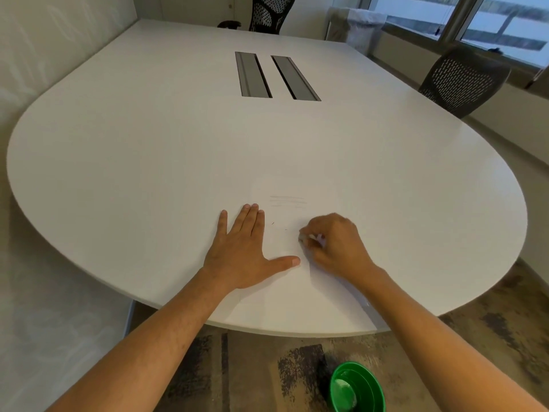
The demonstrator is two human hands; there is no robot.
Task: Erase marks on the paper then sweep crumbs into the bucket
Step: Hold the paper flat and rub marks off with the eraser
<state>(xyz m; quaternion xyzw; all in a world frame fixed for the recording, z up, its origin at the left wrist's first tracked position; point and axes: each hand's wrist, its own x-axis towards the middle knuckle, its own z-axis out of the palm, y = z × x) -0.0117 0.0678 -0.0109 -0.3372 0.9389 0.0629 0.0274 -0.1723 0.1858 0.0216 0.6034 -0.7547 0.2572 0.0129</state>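
left hand point(242, 249): flat, fingers straight toward 12 o'clock, thumb toward 3 | right hand point(332, 242): fingers curled, pinching

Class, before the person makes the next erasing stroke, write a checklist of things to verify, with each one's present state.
1. Paper held down: ok, left hand presses flat on it.
2. Eraser in grip: ok, right hand pinches a small white piece.
3. Marks left to erase: ok, faint pencil lines remain beyond the hands.
4. Bucket ready for crumbs: ok, green, on the floor below the table edge.
5. Crumbs on the paper: cannot tell, only tiny dark specks show.
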